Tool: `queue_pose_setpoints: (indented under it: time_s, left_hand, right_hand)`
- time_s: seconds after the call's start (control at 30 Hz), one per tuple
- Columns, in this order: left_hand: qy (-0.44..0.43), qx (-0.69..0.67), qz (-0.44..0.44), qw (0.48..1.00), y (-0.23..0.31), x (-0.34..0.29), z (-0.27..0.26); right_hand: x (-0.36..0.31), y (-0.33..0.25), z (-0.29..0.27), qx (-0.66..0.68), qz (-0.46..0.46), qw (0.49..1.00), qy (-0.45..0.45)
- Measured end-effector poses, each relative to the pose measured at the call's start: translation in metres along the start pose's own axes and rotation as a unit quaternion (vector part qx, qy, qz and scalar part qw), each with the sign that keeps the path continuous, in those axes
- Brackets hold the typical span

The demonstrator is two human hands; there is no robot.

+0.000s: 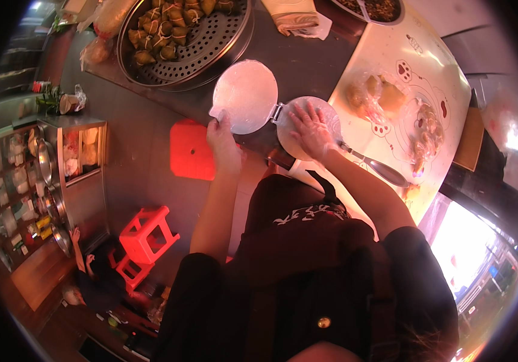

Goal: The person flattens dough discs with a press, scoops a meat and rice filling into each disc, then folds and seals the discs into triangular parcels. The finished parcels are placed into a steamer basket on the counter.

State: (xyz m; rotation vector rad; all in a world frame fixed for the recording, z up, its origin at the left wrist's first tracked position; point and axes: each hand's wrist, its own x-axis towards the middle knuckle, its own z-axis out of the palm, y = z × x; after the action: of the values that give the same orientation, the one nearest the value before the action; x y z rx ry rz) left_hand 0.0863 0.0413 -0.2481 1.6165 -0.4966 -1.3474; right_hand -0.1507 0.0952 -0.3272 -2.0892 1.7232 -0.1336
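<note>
A hinged round metal press lies spread out at the table's edge, its two discs joined by a small hinge. My left hand (223, 143) grips the lip of the left disc (247, 90), fingers curled round its near-left rim. On the right disc (289, 136) my right hand (313, 130) rests flat, palm down, fingers apart. Beneath that palm the surface is hidden. Beside the right disc, a grey paddle-shaped handle (385, 172) points away to the right; I cannot tell whether it is joined to the press.
Leaf-wrapped dumplings (162, 30) sit in a perforated steamer tray (205, 57) beyond the press. A patterned mat (361, 72) carries a plastic bag of dough (385, 96) and a wrapped strip (426, 136). Red stools (192, 149) (147, 235) and another person (99, 274) are at left.
</note>
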Motion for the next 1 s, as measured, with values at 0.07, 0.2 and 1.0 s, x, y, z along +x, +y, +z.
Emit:
queue_pose_setpoints:
  time_s: [0.07,0.2,1.0]
  left_hand:
    - [0.006,0.088,0.067,0.994,-0.007,-0.013,-0.001]
    - [-0.125,0.162,0.225,0.952,-0.021,-0.043,0.001]
    - [-0.547,0.469,0.274,0.637,-0.129,-0.069,0.097]
  right_hand:
    - [-0.008,0.001,-0.031,0.056,0.038,0.997,0.037]
    - [-0.079,0.059,-0.112,0.119,0.063,0.978,0.162]
    - [-0.057,-0.007,-0.118,0.103,-0.055,0.977,0.179]
